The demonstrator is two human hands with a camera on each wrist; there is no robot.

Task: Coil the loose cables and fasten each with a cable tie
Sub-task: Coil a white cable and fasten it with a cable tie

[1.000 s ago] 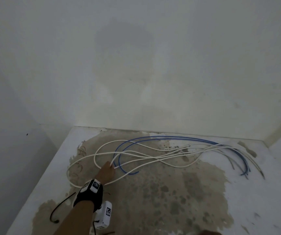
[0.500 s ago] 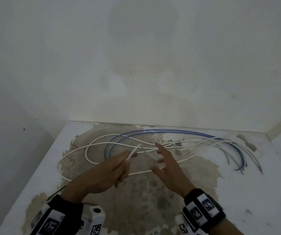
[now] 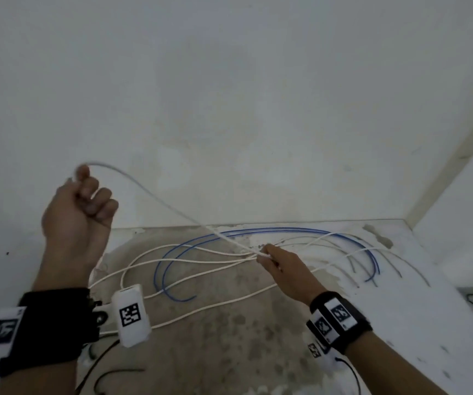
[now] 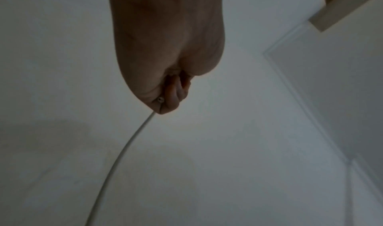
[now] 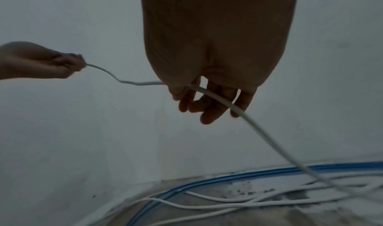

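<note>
White cable runs taut from the raised left hand, fist clenched around its end, down to the right hand, whose fingers seem curled loosely around it above the tangle of white and blue cables near the stained surface's far edge.

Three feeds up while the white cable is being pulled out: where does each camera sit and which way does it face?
Head: worn on the head, looking forward and down at the stained floor; both forearms, left hand, right hand show.
Left wrist: along the left hand at the wall; fingers grip the thin white cable.
Right wrist: along the right hand toward the thin blue cable; the left hand shows too.
All three share the white cable.
</note>
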